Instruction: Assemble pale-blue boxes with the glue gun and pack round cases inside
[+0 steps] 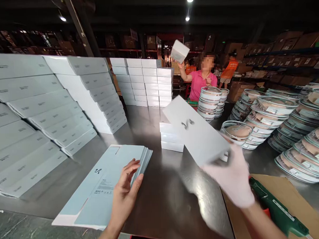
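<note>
My right hand [231, 176], in a white glove and blurred by motion, grips the near corner of a flat white box [193, 128] with a small dark logo, tilted above the metal table [157, 199]. My bare left hand [126, 188] rests on the right edge of a stack of flat, unfolded pale blue box blanks [99, 188] lying on the table in front of me. A low stack of closed white boxes [170, 136] stands just behind the held box.
Tall stacks of white boxes [44, 113] fill the left side and the back [145, 85]. Piles of round lidded containers [285, 129] crowd the right. A green glue gun [278, 213] lies on cardboard [295, 195] near right. A person in pink [200, 81] across the table raises a white box [179, 50].
</note>
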A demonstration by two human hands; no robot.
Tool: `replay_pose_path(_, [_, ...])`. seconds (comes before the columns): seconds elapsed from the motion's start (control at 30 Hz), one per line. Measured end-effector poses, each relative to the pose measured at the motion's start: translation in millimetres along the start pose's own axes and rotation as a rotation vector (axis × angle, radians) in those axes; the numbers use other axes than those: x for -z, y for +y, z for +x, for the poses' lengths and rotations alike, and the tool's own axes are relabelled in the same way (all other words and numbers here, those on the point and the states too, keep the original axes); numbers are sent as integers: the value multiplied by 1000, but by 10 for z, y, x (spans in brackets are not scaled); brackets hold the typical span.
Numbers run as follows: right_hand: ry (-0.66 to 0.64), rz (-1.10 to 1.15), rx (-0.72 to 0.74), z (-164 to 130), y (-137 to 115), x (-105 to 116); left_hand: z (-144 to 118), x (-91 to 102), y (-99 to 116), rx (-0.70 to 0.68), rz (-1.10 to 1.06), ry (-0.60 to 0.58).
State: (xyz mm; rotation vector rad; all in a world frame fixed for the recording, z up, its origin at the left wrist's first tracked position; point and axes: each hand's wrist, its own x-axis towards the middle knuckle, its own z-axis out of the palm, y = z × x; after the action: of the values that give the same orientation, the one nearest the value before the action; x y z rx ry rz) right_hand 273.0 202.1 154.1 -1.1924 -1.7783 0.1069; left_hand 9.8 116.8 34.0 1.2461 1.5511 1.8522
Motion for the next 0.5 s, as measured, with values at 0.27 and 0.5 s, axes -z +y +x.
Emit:
replay_pose_path(0.27, [-269, -551, 321, 1477, -198, -1148, 9, 366, -194, -53, 354, 72])
replay_pose_path(0.5, [-374, -587, 372, 909, -297, -1064, 382, 939, -178, 92, 777, 153])
